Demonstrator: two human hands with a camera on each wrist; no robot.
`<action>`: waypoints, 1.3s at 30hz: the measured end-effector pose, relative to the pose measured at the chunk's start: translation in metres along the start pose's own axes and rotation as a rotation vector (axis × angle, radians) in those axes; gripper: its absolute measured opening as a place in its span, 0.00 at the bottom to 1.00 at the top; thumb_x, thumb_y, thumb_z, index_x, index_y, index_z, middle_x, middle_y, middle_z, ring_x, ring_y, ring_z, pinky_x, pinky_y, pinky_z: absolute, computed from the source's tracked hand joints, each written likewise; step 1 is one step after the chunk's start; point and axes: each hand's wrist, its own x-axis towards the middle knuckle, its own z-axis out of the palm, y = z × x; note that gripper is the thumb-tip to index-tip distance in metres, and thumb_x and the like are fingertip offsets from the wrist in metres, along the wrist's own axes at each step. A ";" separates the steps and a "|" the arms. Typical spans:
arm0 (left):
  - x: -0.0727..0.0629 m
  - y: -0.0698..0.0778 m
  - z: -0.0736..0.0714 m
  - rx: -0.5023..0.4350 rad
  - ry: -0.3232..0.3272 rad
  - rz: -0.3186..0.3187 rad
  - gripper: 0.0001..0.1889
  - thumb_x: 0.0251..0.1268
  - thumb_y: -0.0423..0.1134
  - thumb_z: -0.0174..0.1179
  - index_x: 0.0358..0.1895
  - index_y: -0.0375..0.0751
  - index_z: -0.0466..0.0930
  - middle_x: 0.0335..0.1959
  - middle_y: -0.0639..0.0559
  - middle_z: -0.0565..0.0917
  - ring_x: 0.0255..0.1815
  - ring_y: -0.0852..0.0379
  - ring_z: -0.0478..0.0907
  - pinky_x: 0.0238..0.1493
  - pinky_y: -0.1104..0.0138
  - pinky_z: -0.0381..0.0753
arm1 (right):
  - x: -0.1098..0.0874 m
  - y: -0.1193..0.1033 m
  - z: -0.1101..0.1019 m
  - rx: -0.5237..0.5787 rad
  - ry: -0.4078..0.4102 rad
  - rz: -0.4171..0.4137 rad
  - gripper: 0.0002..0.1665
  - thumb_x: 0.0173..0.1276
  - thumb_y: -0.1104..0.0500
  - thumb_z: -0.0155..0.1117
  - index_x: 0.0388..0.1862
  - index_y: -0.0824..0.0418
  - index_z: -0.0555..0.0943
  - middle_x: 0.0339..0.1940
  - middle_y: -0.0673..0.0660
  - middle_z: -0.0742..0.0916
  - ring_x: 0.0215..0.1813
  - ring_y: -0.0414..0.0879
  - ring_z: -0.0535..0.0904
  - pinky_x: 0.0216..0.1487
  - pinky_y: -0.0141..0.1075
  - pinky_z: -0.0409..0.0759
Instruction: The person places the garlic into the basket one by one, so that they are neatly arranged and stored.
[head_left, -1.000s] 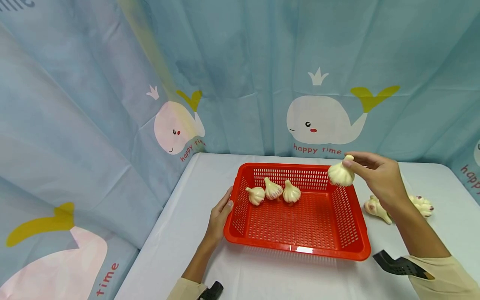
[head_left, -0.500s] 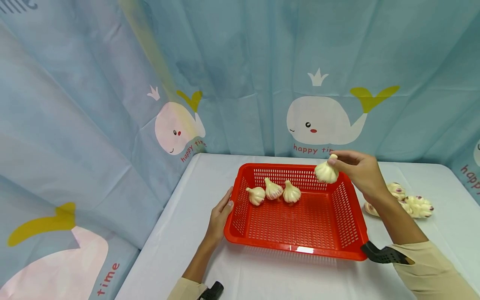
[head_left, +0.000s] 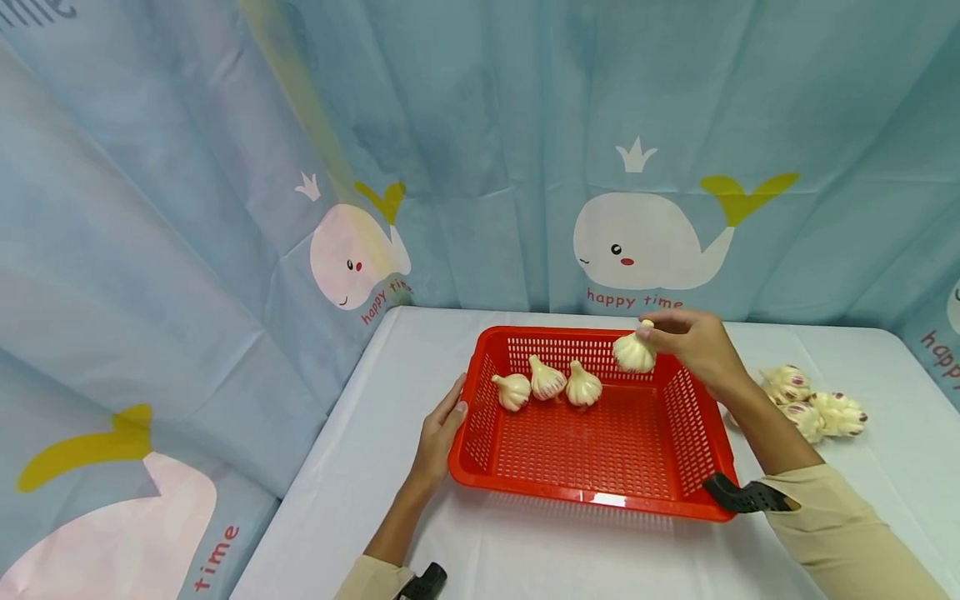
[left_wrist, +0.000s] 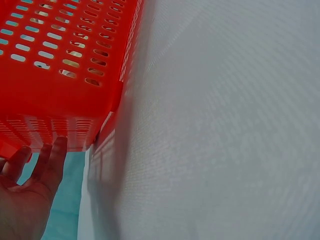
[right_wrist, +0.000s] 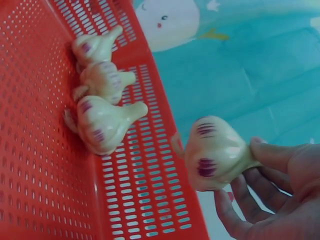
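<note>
A red plastic basket (head_left: 592, 500) with slotted walls stands on the table. My left hand (head_left: 437, 437) holds its left end, thumb at the rim and fingers against the outer wall; the left wrist view shows those fingers (left_wrist: 56, 160) on the slotted side. Over the basket's back right part, my right hand (head_left: 701, 350) pinches a garlic bulb (head_left: 634, 354) by its stem. The bulb is white with purple streaks, and in the right wrist view it hangs beside the rim. Three more garlic bulbs (head_left: 583, 385) lie in a row inside, at the back left.
Several garlic bulbs (head_left: 838, 414) are piled on the white tablecloth (head_left: 570, 562) right of the basket, partly hidden by the right forearm. A blue curtain (head_left: 487, 167) with whale prints hangs behind and to the left of the table.
My right hand has carried the garlic bulb leftward from the basket's right corner, and slightly lower, further over the basket. The left hand and basket stay put.
</note>
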 end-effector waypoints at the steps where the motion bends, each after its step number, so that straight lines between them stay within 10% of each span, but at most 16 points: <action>1: 0.000 0.000 0.000 0.000 0.001 0.000 0.29 0.88 0.46 0.45 0.86 0.51 0.57 0.83 0.56 0.64 0.80 0.48 0.67 0.67 0.65 0.80 | 0.001 0.001 0.001 0.001 -0.008 0.008 0.30 0.76 0.45 0.69 0.66 0.64 0.84 0.55 0.56 0.89 0.48 0.35 0.86 0.50 0.25 0.83; 11: -0.001 0.001 0.000 0.005 0.005 -0.003 0.28 0.88 0.46 0.45 0.85 0.55 0.59 0.83 0.59 0.65 0.80 0.50 0.68 0.67 0.66 0.81 | 0.011 0.006 0.006 -0.071 -0.086 0.081 0.27 0.76 0.50 0.70 0.65 0.67 0.84 0.63 0.67 0.86 0.53 0.54 0.86 0.55 0.43 0.85; 39: -0.001 0.000 0.000 -0.006 -0.001 0.003 0.29 0.88 0.46 0.46 0.86 0.53 0.58 0.83 0.57 0.65 0.80 0.48 0.68 0.68 0.60 0.81 | 0.025 0.018 0.021 -0.267 -0.261 0.097 0.19 0.72 0.59 0.72 0.56 0.71 0.88 0.52 0.66 0.91 0.53 0.59 0.83 0.56 0.54 0.85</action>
